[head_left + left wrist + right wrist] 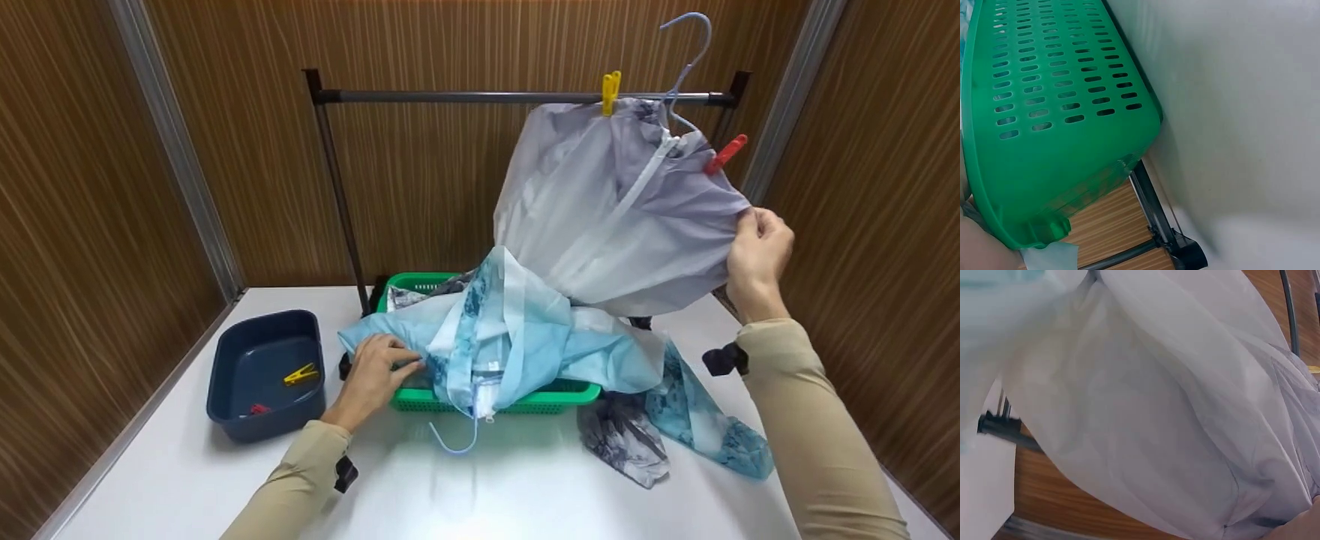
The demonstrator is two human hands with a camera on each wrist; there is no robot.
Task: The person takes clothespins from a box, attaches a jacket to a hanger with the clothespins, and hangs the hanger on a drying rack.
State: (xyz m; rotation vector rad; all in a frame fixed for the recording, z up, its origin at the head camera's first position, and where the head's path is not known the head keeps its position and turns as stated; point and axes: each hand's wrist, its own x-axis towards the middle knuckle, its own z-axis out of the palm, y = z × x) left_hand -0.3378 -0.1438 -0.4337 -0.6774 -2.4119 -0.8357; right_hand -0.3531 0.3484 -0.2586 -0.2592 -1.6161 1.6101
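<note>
A white-and-lilac zip jacket [600, 202] hangs at the right of the rack's bar, with a yellow clothespin [611, 94] at its top. A red clothespin [726, 154] is on its right shoulder, and a pale blue hanger [684, 71] sticks up from the neck. My right hand [759, 251] pinches the jacket's right edge, pulling the cloth sideways. On the green basket [495, 401] lies a light-blue jacket [525, 330], its hanger [454, 450] hooking over the front. My left hand [379, 371] touches this jacket's left side, thumb and forefinger apart.
A dark blue tub [266, 409] at left holds a yellow clothespin [301, 374] and something red. Patterned grey cloth [626, 442] and a blue sleeve [705, 416] spill onto the table at right. The black rack [450, 97] stands behind the basket, between wood-grain walls.
</note>
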